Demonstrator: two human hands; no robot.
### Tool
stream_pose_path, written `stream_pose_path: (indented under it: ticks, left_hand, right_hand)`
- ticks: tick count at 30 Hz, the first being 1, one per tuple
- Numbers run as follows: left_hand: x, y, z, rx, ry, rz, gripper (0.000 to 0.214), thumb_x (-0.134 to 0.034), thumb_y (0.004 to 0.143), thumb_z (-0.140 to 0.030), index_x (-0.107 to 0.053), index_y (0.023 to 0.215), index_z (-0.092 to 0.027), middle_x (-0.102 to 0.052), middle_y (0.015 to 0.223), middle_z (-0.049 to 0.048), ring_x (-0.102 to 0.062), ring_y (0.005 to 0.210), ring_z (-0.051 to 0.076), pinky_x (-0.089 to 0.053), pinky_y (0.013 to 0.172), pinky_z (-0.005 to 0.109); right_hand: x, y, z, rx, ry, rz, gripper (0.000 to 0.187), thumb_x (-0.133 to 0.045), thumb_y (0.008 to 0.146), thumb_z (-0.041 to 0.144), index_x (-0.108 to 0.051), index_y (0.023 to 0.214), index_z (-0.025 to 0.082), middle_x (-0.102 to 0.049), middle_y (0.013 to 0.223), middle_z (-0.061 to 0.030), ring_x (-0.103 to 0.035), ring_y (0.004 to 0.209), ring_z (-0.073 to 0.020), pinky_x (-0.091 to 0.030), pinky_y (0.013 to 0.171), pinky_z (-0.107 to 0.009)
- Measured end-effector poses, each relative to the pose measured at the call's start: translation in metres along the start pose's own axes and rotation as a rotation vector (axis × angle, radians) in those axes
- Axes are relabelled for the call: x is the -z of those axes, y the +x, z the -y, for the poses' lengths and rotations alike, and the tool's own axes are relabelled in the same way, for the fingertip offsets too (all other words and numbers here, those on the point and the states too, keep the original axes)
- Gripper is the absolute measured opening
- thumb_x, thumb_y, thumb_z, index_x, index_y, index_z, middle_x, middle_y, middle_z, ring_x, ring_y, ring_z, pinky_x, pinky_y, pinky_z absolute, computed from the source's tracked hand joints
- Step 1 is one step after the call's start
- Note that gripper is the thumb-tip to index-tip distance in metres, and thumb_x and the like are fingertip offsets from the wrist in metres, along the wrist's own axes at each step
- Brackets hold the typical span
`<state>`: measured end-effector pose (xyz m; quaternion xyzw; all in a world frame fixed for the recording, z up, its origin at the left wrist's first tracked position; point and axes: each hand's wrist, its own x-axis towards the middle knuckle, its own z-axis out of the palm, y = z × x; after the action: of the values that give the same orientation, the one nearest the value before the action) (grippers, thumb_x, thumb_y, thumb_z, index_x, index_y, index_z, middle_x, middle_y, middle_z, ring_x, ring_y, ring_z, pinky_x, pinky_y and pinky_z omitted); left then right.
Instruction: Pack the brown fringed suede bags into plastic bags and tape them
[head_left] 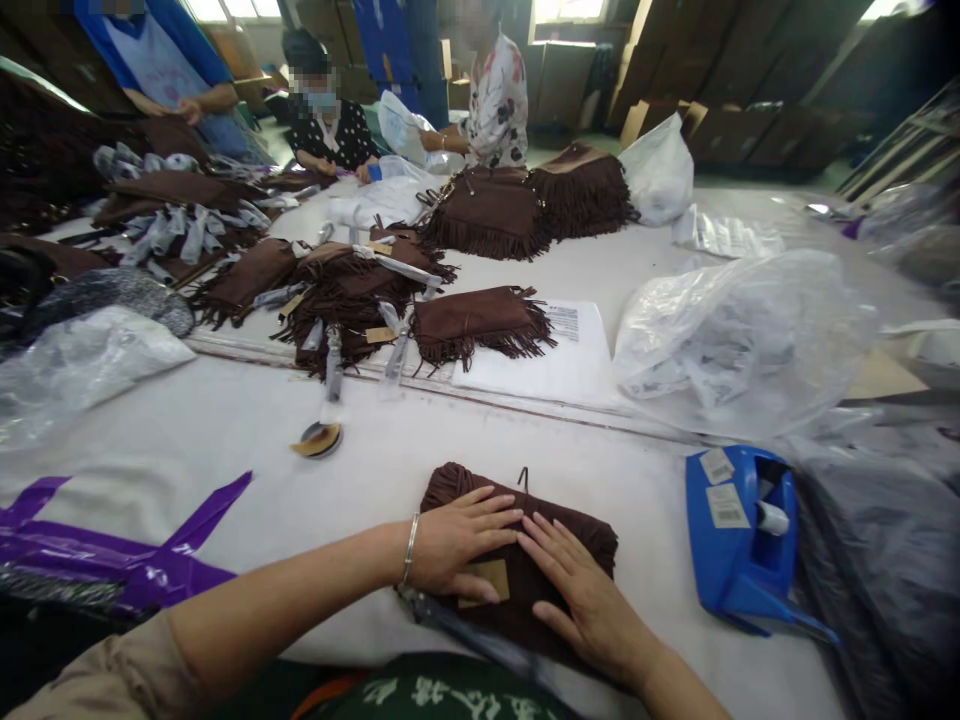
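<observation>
Head view: a folded bundle of dark brown fringed suede (pixel 461 482) lies at lower centre of the frame on the white-covered desk (pixel 210 450), its long axis running roughly across the view. Both hands rest open and flat on top, gripping nothing: the left hand (pixel 461 545) toward its left end, the right hand (pixel 589 610) toward its right. A kraft tag (pixel 486 582) shows between them; a blue tape dispenser (pixel 739 530) sits to the right.

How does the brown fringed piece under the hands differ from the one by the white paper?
The piece under the left hand and right hand is folded into a tight bundle; the piece by the white paper lies flatter, fringe spread. Hands press the first; none touches the second. Both are dark brown and fringed.
</observation>
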<state>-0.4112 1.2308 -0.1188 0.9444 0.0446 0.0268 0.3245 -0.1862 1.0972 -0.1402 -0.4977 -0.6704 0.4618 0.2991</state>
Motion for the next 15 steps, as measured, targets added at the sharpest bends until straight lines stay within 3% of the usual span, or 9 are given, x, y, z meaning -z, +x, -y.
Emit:
stream_pose_path:
  ticks: [3,5,8,9,11,13,14,15]
  left_hand:
    - [-0.017,-0.016,-0.015,0.003,0.07,-0.052,0.058,-0.051,0.086,-0.048,-0.041,0.133,-0.016,-0.038,0.142,0.0129,-0.024,0.136,0.025,-0.015,0.113,0.047]
    - [-0.023,-0.021,-0.02,-0.017,0.082,-0.077,0.053,-0.051,0.086,-0.046,-0.045,0.13,-0.017,-0.042,0.139,0.0118,-0.028,0.135,0.024,-0.017,0.113,0.045]
    - [-0.028,-0.024,-0.023,-0.025,0.096,-0.127,0.048,-0.054,0.086,-0.044,-0.05,0.126,-0.018,-0.049,0.134,0.0109,-0.034,0.132,0.023,-0.019,0.113,0.043]
    - [-0.028,-0.025,-0.026,-0.018,0.111,-0.143,0.048,-0.055,0.085,-0.045,-0.051,0.124,-0.018,-0.051,0.132,0.0101,-0.036,0.131,0.022,-0.02,0.113,0.043]
    - [-0.026,-0.03,-0.036,0.01,0.195,-0.124,0.046,-0.055,0.084,-0.048,-0.054,0.122,-0.021,-0.054,0.13,0.0066,-0.04,0.129,0.02,-0.024,0.112,0.039]
    - [-0.022,-0.038,-0.051,0.1,0.342,-0.012,0.042,-0.046,0.087,-0.052,-0.057,0.119,-0.027,-0.054,0.129,0.002,-0.044,0.126,0.017,-0.035,0.105,0.035]
    - [-0.019,-0.043,-0.058,0.206,0.432,0.095,0.042,-0.035,0.09,-0.054,-0.057,0.118,-0.033,-0.053,0.13,0.0005,-0.046,0.124,0.016,-0.042,0.098,0.035]
    - [-0.015,-0.048,-0.063,0.324,0.479,0.119,0.044,-0.029,0.091,-0.055,-0.059,0.116,-0.035,-0.054,0.129,0.0017,-0.049,0.12,0.017,-0.047,0.09,0.035]
  right_hand:
    - [-0.022,-0.022,0.0,0.031,-0.073,-0.004,0.051,-0.056,0.084,0.027,-0.042,0.132,0.03,-0.034,0.144,0.0019,-0.023,0.136,-0.0239,-0.007,0.114,-0.048]
    - [-0.023,-0.03,0.004,0.038,-0.04,-0.062,0.038,-0.049,0.088,0.027,-0.052,0.126,0.03,-0.044,0.138,0.0009,-0.031,0.132,-0.0235,-0.015,0.113,-0.047]
    - [-0.005,-0.024,0.013,-0.047,0.0,-0.362,0.033,-0.04,0.091,0.034,-0.06,0.115,0.027,-0.055,0.127,-0.0028,-0.044,0.123,-0.0239,-0.028,0.108,-0.044]
    - [0.004,-0.018,0.015,-0.108,-0.015,-0.473,0.033,-0.041,0.09,0.039,-0.062,0.112,0.027,-0.057,0.124,-0.004,-0.047,0.12,-0.0248,-0.03,0.107,-0.045]
    - [0.022,0.002,0.016,-0.269,-0.049,-0.555,0.033,-0.046,0.085,0.049,-0.066,0.102,0.028,-0.064,0.112,-0.0061,-0.052,0.112,-0.0274,-0.034,0.104,-0.047]
    - [0.03,0.037,0.014,-0.411,-0.05,-0.447,0.035,-0.052,0.078,0.058,-0.068,0.091,0.03,-0.068,0.097,-0.0081,-0.059,0.101,-0.0294,-0.043,0.095,-0.047]
    - [0.027,0.062,0.013,-0.436,-0.014,-0.419,0.034,-0.055,0.074,0.06,-0.069,0.088,0.032,-0.068,0.093,-0.0087,-0.061,0.096,-0.029,-0.049,0.086,-0.044]
    - [0.02,0.091,0.014,-0.394,-0.008,-0.376,0.035,-0.054,0.075,0.06,-0.067,0.092,0.033,-0.067,0.097,-0.0097,-0.061,0.095,-0.028,-0.052,0.079,-0.042]
